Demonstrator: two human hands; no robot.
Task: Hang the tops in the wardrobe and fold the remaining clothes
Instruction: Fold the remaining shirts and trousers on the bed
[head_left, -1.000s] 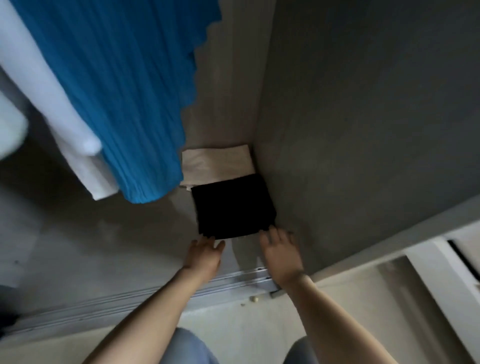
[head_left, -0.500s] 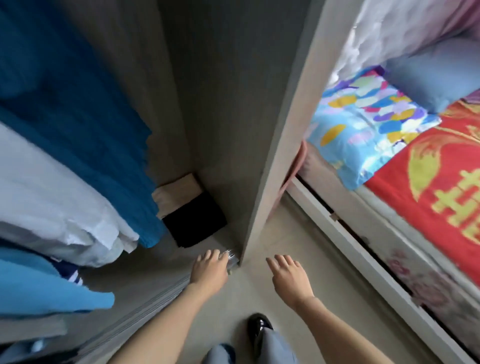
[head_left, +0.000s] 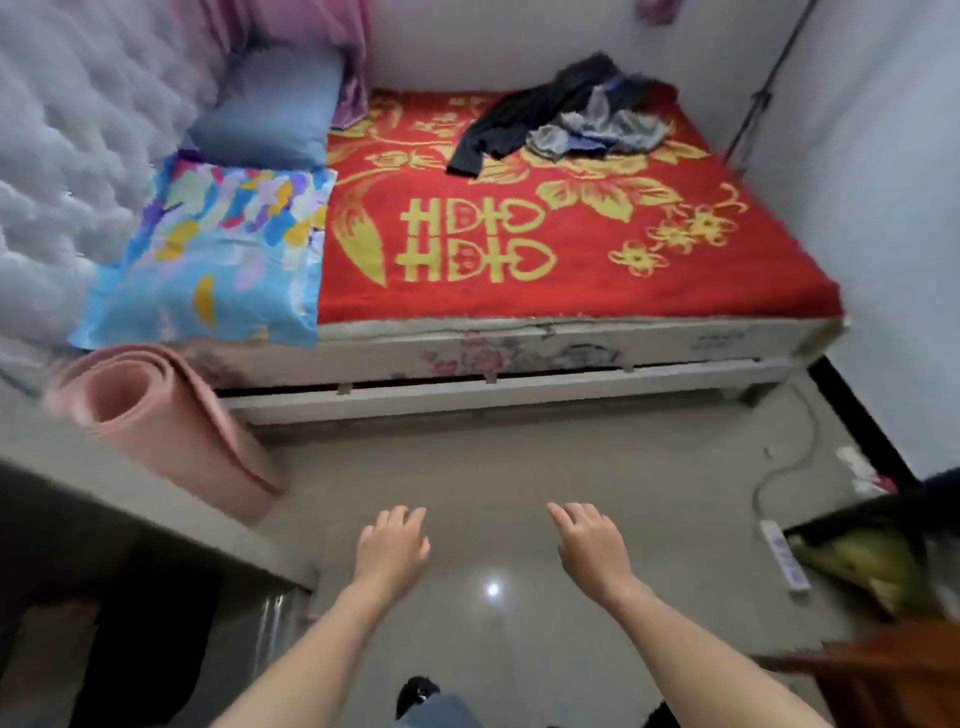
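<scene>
Withdrawn from the wardrobe (head_left: 78, 519), left hand (head_left: 392, 545) and right hand (head_left: 589, 545) hover released over the floor (head_left: 519, 467); crumpled clothes (head_left: 561, 119) lie on the bed (head_left: 571, 296).

Red bedspread (head_left: 597, 291) with gold flowers; blue pillow (head_left: 208, 270) with multicoloured blotches; dark and grey clothes (head_left: 566, 117); pink rolled mat (head_left: 171, 421).

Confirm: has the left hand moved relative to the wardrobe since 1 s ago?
Yes. The left hand was at the black fold inside the wardrobe. Now it is outside the wardrobe, to its right, over the floor facing the bed.
</scene>
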